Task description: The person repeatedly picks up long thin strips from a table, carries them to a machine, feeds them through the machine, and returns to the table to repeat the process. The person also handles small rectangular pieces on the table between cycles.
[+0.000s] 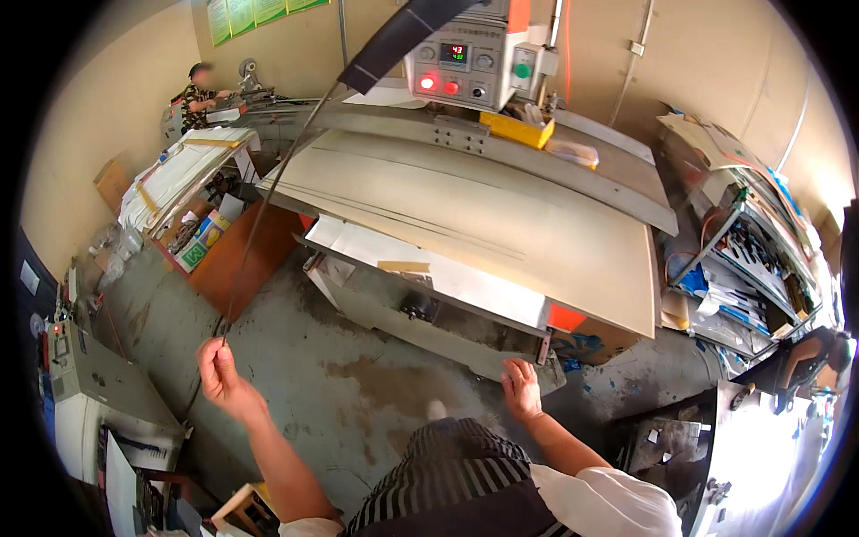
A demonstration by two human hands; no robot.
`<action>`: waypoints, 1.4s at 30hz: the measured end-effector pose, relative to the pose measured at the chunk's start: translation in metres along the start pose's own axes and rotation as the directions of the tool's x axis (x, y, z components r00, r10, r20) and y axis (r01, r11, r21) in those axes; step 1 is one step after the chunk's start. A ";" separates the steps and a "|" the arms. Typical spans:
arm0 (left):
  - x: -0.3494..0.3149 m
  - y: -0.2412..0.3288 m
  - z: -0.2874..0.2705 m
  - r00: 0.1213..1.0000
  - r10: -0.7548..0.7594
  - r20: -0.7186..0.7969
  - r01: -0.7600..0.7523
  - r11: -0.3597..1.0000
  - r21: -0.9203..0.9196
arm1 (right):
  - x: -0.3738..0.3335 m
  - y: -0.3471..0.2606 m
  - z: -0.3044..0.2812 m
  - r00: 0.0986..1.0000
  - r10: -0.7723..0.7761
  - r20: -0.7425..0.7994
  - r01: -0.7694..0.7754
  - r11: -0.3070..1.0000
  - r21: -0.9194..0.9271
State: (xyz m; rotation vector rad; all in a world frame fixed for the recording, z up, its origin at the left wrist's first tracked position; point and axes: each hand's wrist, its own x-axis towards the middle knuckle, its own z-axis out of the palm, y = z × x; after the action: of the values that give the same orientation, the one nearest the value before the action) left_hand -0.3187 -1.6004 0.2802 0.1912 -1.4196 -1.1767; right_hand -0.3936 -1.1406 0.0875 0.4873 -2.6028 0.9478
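Note:
My left hand (226, 380), on the left over the floor, is closed in a pinch on a long thin dark cord (270, 192). From there the cord slants up to a wide black strip (398, 43) at the top of the view, which crosses in front of the machine's control box. My right hand (521, 387) hangs at the front edge of the machine, just left of its lower right corner. Its fingers are curled together, and what they hold, if anything, is hidden. Before me stretches the machine's long cream-coloured table board (465, 210).
The control box (461, 64) has lit lamps and knobs. A yellow tray (517, 128) sits behind the board. Right stands a loaded metal rack (747, 259), left a brown cabinet (242, 264) and a grey machine (103, 380). Another person (197, 100) works at the far left.

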 end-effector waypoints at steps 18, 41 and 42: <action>0.290 -0.273 0.151 0.812 0.053 0.581 -0.209 0.956 0.205 | 0.440 -0.028 0.282 0.964 0.137 -0.226 -0.182 0.965 -0.189; 0.321 -0.659 0.462 0.205 -0.080 0.975 0.039 0.997 0.073 | 0.501 -0.057 0.350 0.869 0.307 -0.387 -0.462 0.785 -0.413; 0.317 -0.668 0.475 0.201 -0.085 0.976 0.030 0.996 0.081 | 0.503 -0.058 0.350 0.868 0.307 -0.389 -0.463 0.783 -0.416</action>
State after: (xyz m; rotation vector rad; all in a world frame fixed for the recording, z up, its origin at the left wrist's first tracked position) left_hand -1.1320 -1.8916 0.1171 -0.6686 -2.6100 -1.3761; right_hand -0.8804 -1.5162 0.0733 -0.3296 -2.5555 0.3648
